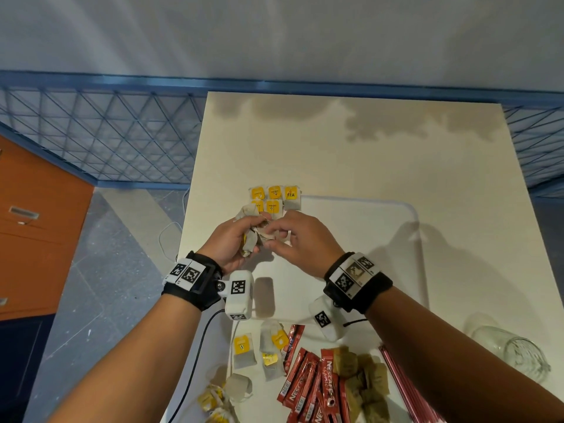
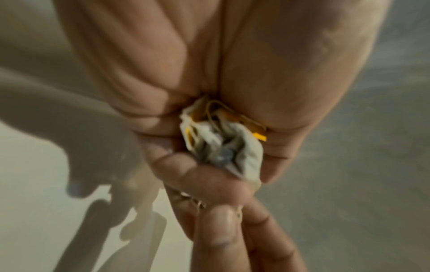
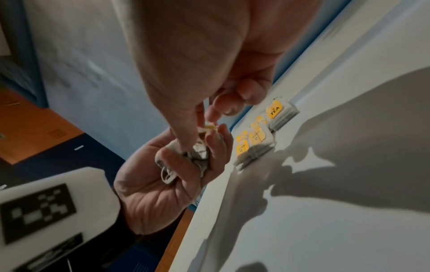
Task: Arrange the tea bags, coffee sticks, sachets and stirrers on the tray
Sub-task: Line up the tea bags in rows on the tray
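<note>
The left hand squeezes a crumpled bunch of white paper tea bags, and the right hand, at its 3 o'clock, pinches one with its fingers.

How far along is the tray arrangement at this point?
Early. Done: five tea bags laid out at the tray far-left corner. In hand: left hand grips a tea-bag bunch; right hand pinches one. Left: loose tea bags, coffee sticks, brown sachets, stirrers.

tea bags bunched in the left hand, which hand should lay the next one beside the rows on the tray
Right. The left hand grips the bunch of tea bags, while the right hand already pinches one at its tag, near the laid rows.
</note>
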Demonstrator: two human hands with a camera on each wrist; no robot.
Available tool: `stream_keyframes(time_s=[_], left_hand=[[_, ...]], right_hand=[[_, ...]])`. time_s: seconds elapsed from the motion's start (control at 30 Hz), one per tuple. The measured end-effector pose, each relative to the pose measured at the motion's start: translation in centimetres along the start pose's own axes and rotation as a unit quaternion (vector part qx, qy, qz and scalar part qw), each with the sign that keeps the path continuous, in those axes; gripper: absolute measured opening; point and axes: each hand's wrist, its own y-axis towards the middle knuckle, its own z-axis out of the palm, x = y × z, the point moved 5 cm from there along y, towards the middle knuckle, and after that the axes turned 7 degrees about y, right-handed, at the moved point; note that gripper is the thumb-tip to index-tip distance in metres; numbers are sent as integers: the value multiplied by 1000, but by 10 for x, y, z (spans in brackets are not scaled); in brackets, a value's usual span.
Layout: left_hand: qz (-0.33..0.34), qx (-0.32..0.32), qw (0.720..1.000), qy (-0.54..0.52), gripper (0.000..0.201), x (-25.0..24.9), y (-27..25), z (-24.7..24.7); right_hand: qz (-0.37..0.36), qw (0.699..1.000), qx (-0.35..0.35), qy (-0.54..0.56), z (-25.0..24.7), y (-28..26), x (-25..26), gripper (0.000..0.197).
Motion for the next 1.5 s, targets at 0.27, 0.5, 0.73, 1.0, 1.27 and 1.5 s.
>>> stream_keyframes(time_s=[0.27,0.5,0.73,1.0,1.27,1.5], left_hand=[[9,59,996,71,32,0,-6,10],[45,54,993,97,35,4,-1,7],[76,-3,991,113,20,2,6,2],[65,-5,989,135,22,3,5,-4],[88,-69,987,112,16,4,4,-17],[112,-119,982,90,13,2,4,-31]], right_hand=[[81,986,-67,126,-10,0,-22,10],[119,973,-96,172,-15,-2,-29,10],[161,940,-74,291,-15,-1,-26,12],[179,930,-90,310,-25,-1,-41,22],[191,936,-110,274,-30,4,-53,10],[174,964,-138,148,-39,21,-66,15]])
